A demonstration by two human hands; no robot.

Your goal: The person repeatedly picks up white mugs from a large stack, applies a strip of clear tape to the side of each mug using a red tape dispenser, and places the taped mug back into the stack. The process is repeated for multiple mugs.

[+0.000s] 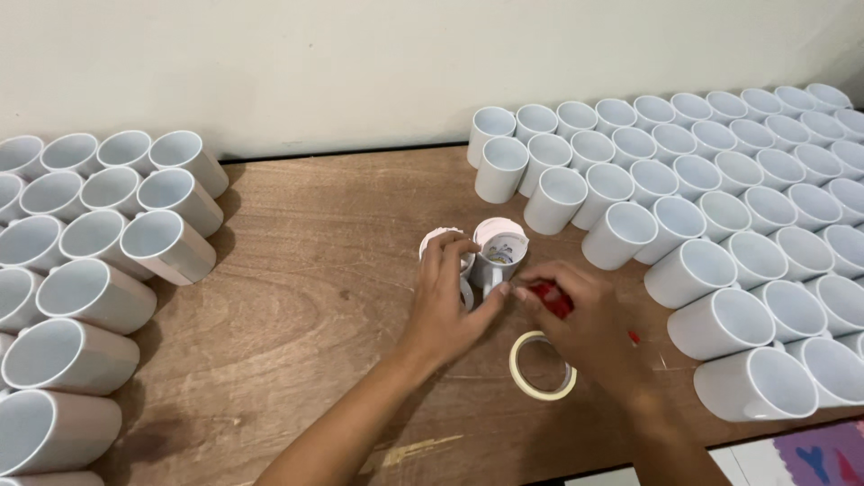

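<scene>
While the left hand (445,310) wraps its fingers round one white mug (498,256) mid-table, the right hand (585,324) pinches a small red tool (551,299) beside a tape roll (542,364). Ceramic likely feels heavy, slick, breakable (best gripped round the body).

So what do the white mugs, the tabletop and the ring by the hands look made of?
White mugs: probably glazed ceramic, with smooth, faintly shiny thick walls. Tabletop: wood or plywood, with brown grain lines, a matte look and scuffs. Ring: likely a roll of pale paper tape, cream and dull; the exact kind is unclear.
</scene>
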